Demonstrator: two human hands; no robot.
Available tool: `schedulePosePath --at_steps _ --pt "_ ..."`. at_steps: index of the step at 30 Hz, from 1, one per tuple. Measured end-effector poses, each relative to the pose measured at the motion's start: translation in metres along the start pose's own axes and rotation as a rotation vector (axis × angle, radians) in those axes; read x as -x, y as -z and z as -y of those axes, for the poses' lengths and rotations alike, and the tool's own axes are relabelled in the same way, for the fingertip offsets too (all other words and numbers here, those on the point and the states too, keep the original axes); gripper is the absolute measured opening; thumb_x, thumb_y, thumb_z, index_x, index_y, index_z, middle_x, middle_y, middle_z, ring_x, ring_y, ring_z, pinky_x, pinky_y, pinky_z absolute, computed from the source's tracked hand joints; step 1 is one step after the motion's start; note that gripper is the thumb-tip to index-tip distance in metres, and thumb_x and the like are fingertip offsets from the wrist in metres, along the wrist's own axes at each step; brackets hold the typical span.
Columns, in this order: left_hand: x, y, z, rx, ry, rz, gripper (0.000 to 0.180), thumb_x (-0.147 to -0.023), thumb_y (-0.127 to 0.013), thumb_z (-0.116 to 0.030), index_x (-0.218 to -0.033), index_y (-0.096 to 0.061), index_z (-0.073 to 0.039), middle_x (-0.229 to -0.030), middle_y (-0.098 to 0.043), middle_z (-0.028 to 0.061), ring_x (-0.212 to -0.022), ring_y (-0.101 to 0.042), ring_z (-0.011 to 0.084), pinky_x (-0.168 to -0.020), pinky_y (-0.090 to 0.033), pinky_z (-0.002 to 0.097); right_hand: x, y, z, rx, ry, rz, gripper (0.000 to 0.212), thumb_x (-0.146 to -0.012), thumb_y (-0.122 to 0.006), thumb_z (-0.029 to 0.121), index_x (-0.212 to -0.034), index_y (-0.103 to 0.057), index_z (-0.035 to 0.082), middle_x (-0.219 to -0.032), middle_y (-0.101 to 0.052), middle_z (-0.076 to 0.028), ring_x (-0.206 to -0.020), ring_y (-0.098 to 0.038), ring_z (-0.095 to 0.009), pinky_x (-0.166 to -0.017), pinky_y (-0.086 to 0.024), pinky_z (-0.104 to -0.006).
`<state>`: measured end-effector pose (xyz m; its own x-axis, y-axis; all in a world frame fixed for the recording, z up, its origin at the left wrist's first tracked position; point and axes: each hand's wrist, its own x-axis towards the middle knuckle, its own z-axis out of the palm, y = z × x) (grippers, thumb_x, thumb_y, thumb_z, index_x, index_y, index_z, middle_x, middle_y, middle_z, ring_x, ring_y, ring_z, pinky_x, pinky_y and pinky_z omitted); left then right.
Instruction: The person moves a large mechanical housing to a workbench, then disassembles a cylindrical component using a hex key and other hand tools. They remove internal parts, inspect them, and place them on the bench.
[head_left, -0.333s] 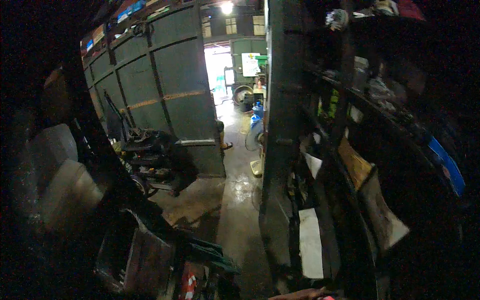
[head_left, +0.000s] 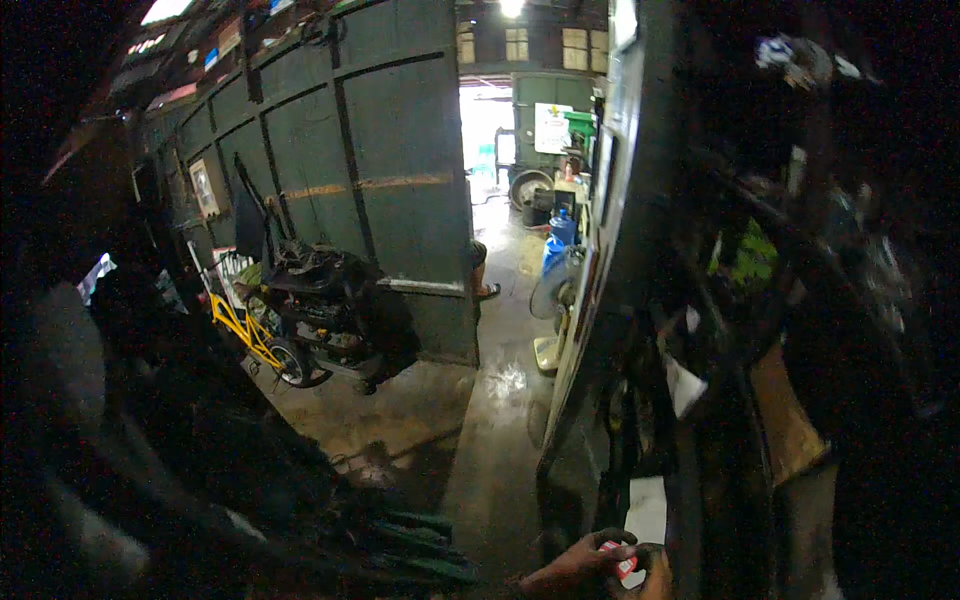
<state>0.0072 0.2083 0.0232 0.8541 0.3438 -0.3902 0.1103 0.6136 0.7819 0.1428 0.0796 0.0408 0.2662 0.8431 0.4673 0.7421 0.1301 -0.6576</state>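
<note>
Pinching a red-white item (head_left: pixel 624 567) in fingers of left hand (head_left: pixel 588 560) and right hand (head_left: pixel 656 580), near, right of middle, beside white sheet (head_left: pixel 648 510); showing blue jug (head_left: pixel 563 230) far past green panel (head_left: pixel 400 190); cannot tell its contents.

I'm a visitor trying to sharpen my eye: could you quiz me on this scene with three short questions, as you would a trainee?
1. Multiple choice: What do the person's bare left hand and right hand hold together?
A) a black rubber tyre
B) a small red-and-white object
C) a long wooden pole
2. True or false: In the picture, the yellow-framed bicycle is right of the bright, tall opening.
3. Fill in: Just above the round grey fan in the picture is a rounded plastic water jug, coloured ____.

Key:
1. B; its exact kind is too small to tell.
2. False; it is left.
3. Blue.
</note>
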Motion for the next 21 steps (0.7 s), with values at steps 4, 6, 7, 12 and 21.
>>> schedulePosePath --at_steps 4,6,7,12,21 --pt "-0.010 0.060 -0.112 -0.211 -0.186 -0.121 0.052 -0.096 -0.079 -0.037 -0.133 -0.062 -0.005 -0.108 -0.071 0.0080 -0.095 -0.064 0.0148 -0.083 -0.053 0.0316 -0.101 -0.037 0.010 -0.621 -0.386 0.083 0.037 -0.095 -0.075 0.017 -0.127 -0.062 0.003 -0.111 -0.066 -0.011 -0.107 -0.065 -0.027 -0.086 -0.055 -0.0413" --pt "-0.019 0.088 -0.142 -0.252 -0.294 -0.162 0.052 -0.094 -0.079 -0.043 -0.125 -0.065 -0.004 -0.101 -0.071 0.0064 -0.089 -0.064 0.0133 -0.080 -0.054 0.0306 -0.138 -0.071 0.004 -1.090 -0.578 -0.005 0.037 -0.096 -0.075 0.021 -0.125 -0.063 0.003 -0.112 -0.067 -0.011 -0.108 -0.066 -0.026 -0.086 -0.056 -0.0428" --pt "-0.027 0.104 -0.154 -0.274 -0.347 -0.185 0.052 -0.094 -0.080 -0.046 -0.121 -0.066 -0.004 -0.097 -0.071 0.0056 -0.086 -0.065 0.0125 -0.078 -0.055 0.0301 -0.160 -0.089 -0.002 -1.162 -0.619 0.006 0.037 -0.096 -0.075 0.022 -0.126 -0.063 0.003 -0.113 -0.067 -0.011 -0.108 -0.066 -0.026 -0.087 -0.056 -0.0431" --pt "-0.068 0.203 -0.192 -0.406 -0.132 -0.377 0.055 -0.095 -0.077 -0.049 -0.125 -0.066 -0.003 -0.104 -0.072 0.0074 -0.093 -0.067 0.0158 -0.085 -0.055 0.0326 -0.254 -0.168 -0.030 -1.156 -0.624 0.192 0.040 -0.096 -0.075 0.023 -0.128 -0.062 0.003 -0.116 -0.066 -0.013 -0.110 -0.066 -0.029 -0.089 -0.055 -0.0446" --pt "-0.138 0.363 -0.289 -0.228 -0.134 -0.526 0.053 -0.096 -0.075 -0.046 -0.128 -0.065 -0.005 -0.106 -0.071 0.0083 -0.093 -0.067 0.0180 -0.085 -0.056 0.0338 -0.459 -0.298 -0.056 -0.602 -0.144 0.517 0.044 -0.097 -0.075 0.026 -0.132 -0.062 0.003 -0.122 -0.065 -0.015 -0.113 -0.065 -0.033 -0.093 -0.055 -0.0473"
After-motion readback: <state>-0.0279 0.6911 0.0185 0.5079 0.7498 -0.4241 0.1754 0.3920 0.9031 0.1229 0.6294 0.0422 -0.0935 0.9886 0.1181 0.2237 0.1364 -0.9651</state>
